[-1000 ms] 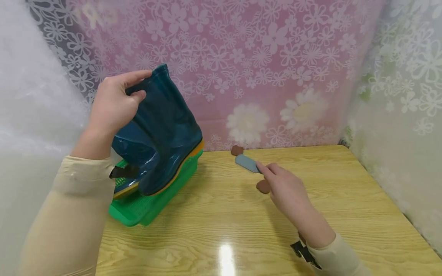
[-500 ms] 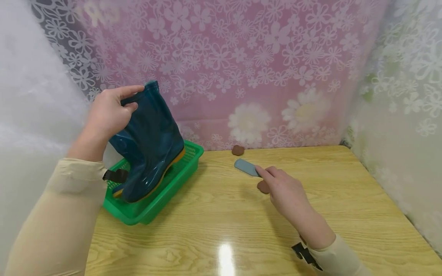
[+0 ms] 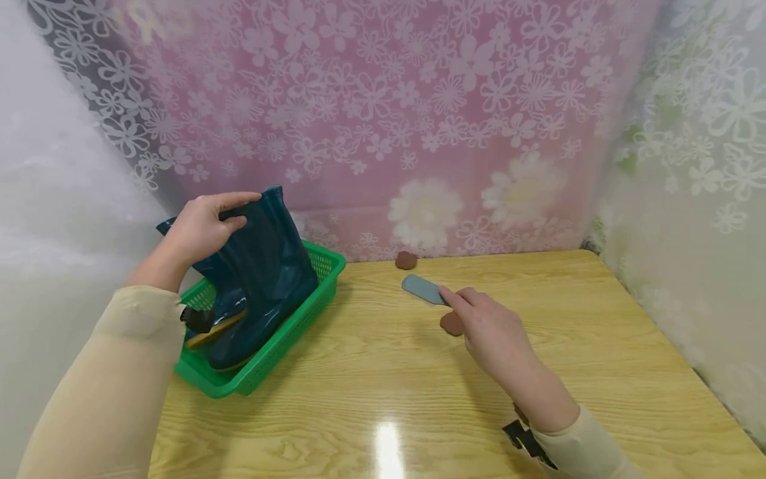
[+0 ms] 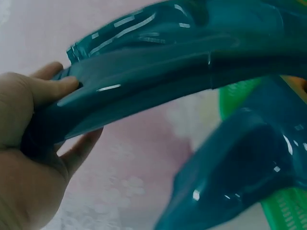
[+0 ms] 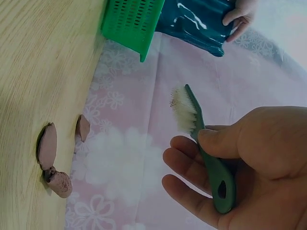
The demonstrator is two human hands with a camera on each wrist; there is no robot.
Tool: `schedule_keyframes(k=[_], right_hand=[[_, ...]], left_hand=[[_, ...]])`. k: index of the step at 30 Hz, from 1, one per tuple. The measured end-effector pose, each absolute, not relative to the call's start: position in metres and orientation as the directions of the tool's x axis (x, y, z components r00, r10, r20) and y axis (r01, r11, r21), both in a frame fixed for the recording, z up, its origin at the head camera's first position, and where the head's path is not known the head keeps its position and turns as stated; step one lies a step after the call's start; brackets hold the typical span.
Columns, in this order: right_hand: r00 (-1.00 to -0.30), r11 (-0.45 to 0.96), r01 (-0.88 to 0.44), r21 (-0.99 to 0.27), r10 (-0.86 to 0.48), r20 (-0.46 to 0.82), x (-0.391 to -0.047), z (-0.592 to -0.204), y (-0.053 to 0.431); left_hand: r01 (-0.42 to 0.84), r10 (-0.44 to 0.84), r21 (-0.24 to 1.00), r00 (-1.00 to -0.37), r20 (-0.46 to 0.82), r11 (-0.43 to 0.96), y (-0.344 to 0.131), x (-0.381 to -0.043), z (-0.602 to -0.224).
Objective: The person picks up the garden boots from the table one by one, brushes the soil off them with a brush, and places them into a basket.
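Note:
My left hand grips the top of a dark teal rubber boot by its shaft, fingers on one side and thumb on the other. This boot stands in a green plastic basket, toe toward me. A second boot with a yellow-orange sole lies tilted beside it, partly hidden by the held one and my wrist. In my right hand is a small grey-green scrub brush with pale bristles, pinched by thumb and fingers. The brush hovers over the table, its bristles hidden in the head view.
Brown clay-like lumps lie on the wood-grain table: one lump near the back edge, another lump beside my right hand. A pink flowered curtain hangs behind the table, and pale sheets flank both sides.
My left hand has lowered the boot from above the basket down into it, and the boot stands more upright. My right hand with the brush has stayed almost still.

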State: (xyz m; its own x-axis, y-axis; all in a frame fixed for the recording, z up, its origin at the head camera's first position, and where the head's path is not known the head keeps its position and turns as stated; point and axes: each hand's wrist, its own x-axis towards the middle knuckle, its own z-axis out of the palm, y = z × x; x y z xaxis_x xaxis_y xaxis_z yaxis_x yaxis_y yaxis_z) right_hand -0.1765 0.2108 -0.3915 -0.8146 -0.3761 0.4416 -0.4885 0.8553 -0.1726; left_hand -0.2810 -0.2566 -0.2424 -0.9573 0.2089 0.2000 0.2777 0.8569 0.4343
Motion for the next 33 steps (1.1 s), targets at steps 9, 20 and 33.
schedule_keyframes(k=[9, 20, 33], right_hand=[[-0.830, 0.863, -0.473, -0.176, -0.370, 0.418, -0.177, -0.390, 0.210], [-0.843, 0.872, -0.454, -0.185, -0.352, 0.406, -0.177, -0.390, 0.212], [-0.847, 0.870, -0.460, -0.178, -0.371, 0.380, -0.180, -0.391, 0.214]], left_hand=[[0.259, 0.211, 0.385, -0.964, 0.165, 0.886, -0.286, -0.299, -0.271], [0.177, 0.150, 0.149, -0.972, 0.178, 0.973, -0.288, -0.312, -0.287], [0.109, 0.113, -0.027, -0.971, 0.209, 0.994, -0.283, -0.309, -0.310]])
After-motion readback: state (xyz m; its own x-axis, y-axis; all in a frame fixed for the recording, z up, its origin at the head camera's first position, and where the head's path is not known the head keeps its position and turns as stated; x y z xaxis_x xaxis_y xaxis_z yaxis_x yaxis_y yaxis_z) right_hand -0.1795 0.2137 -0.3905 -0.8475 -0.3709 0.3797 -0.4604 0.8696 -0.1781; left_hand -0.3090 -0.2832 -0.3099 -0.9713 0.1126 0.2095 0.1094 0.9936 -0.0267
